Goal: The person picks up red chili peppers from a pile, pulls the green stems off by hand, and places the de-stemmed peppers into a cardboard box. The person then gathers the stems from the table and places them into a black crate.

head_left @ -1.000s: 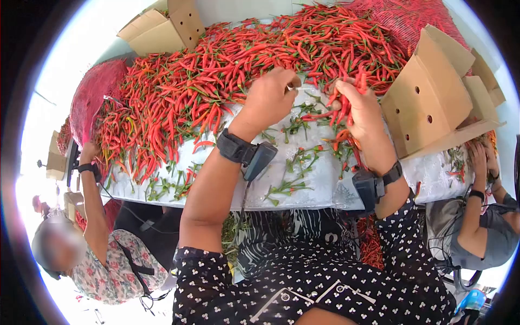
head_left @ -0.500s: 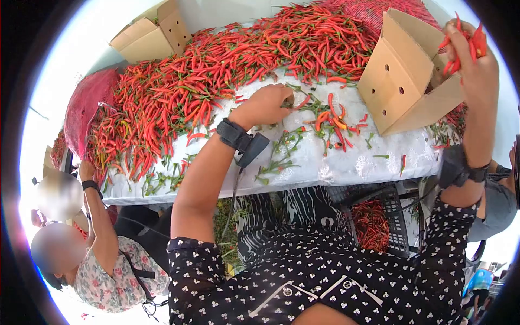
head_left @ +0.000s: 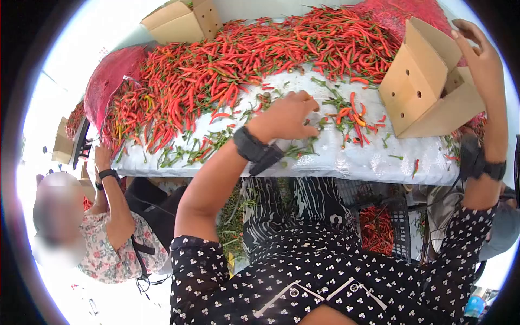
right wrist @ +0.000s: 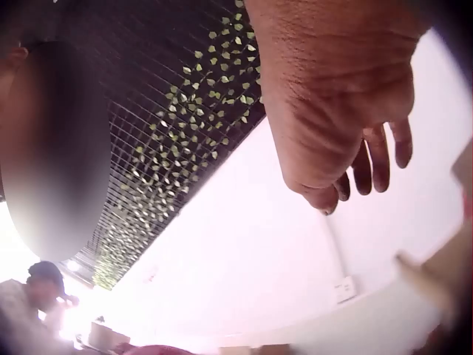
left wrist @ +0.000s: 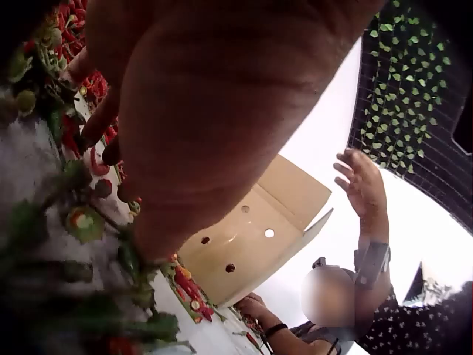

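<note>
My left hand (head_left: 287, 116) hovers low over the white-covered table (head_left: 325, 165), fingers spread and reaching toward scattered green chilli stems (head_left: 300, 150). In the left wrist view its fingertips hang close above stems and chillies, with nothing held. My right hand (head_left: 482, 57) is raised over the right side of an open cardboard box (head_left: 414, 89); the right wrist view shows its fingers loose and bare. A small group of red chillies (head_left: 355, 116) lies between the left hand and the box. Behind them spreads a large heap of red chillies (head_left: 260, 54).
Red mesh sacks (head_left: 111, 84) flank the heap. A second cardboard box (head_left: 181, 21) stands at the back left. Below the table is a black crate (head_left: 401, 225) with chillies in it. Another person (head_left: 122, 233) works at the left, and one more sits at the right.
My right hand carried a bunch of red chillies from the table to above the box, and is now without them. My left hand has spread its fingers and stayed low over the stems.
</note>
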The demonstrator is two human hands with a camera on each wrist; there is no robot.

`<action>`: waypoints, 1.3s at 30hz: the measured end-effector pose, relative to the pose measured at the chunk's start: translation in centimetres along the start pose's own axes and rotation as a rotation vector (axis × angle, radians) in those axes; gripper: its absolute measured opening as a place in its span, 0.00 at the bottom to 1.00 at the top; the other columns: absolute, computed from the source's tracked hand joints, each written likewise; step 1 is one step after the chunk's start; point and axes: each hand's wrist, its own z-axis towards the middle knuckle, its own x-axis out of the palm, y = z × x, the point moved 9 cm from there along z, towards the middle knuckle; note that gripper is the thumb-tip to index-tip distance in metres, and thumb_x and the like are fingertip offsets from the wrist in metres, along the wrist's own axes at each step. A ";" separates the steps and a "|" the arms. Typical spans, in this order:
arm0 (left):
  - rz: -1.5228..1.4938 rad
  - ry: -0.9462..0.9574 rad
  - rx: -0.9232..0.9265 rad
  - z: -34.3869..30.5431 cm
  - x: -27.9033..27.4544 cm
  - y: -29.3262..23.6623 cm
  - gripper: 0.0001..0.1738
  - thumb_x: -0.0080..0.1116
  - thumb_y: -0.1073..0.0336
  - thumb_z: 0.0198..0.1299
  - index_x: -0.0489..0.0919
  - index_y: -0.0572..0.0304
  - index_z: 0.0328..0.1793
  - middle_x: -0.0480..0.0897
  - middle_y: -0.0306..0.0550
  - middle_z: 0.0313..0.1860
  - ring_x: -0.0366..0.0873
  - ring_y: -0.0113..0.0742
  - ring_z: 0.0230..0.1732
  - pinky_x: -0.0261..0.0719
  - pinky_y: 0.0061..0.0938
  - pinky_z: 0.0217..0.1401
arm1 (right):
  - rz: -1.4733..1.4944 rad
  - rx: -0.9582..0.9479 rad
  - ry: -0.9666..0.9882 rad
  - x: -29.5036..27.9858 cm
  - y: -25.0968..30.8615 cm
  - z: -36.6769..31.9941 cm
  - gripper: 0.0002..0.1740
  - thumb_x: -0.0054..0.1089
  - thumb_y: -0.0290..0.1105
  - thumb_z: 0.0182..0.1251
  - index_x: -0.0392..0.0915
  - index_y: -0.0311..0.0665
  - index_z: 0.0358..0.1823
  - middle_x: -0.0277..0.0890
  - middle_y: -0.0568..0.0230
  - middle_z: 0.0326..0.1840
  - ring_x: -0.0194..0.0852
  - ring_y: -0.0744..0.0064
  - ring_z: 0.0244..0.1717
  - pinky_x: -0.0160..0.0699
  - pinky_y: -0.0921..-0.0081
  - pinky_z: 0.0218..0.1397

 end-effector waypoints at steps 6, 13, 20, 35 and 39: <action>0.021 0.017 -0.011 -1.0 0.1 -1.0 0.16 0.58 0.63 0.45 0.76 0.57 0.43 0.74 0.52 0.42 0.71 0.52 0.47 0.71 0.41 0.47 | 0.376 -0.186 0.356 14.7 14.7 -8.1 0.13 0.56 0.28 0.55 0.74 0.40 0.44 0.72 0.58 0.43 0.75 0.60 0.41 0.74 0.66 0.42; -0.003 -0.037 -0.016 -4.9 -1.4 -0.8 0.13 0.53 0.71 0.44 0.75 0.62 0.39 0.73 0.52 0.38 0.70 0.52 0.44 0.70 0.41 0.46 | 0.219 -0.419 0.516 26.5 16.6 -12.6 0.04 0.52 0.26 0.51 0.73 0.34 0.29 0.71 0.52 0.35 0.72 0.49 0.38 0.72 0.57 0.40; 0.149 -0.090 -0.230 -13.1 -5.5 0.7 0.08 0.51 0.71 0.47 0.75 0.63 0.34 0.73 0.52 0.34 0.71 0.51 0.42 0.69 0.40 0.45 | 0.090 -0.296 0.640 26.6 13.2 -12.6 0.05 0.53 0.28 0.50 0.73 0.34 0.27 0.72 0.50 0.30 0.72 0.47 0.35 0.71 0.55 0.38; 0.107 -0.115 -0.152 -3.7 -4.6 6.7 0.16 0.55 0.63 0.51 0.75 0.61 0.46 0.75 0.56 0.45 0.72 0.54 0.49 0.70 0.40 0.53 | 0.176 -0.363 0.795 25.8 20.3 -13.4 0.19 0.62 0.38 0.48 0.74 0.34 0.40 0.73 0.48 0.34 0.72 0.48 0.39 0.71 0.59 0.44; 0.242 -0.022 -0.205 -4.3 -2.9 6.1 0.14 0.54 0.64 0.51 0.75 0.60 0.44 0.74 0.54 0.41 0.72 0.53 0.45 0.70 0.41 0.50 | 0.220 -0.332 0.841 25.4 21.0 -15.6 0.25 0.65 0.39 0.46 0.72 0.32 0.43 0.72 0.46 0.38 0.72 0.47 0.40 0.72 0.59 0.45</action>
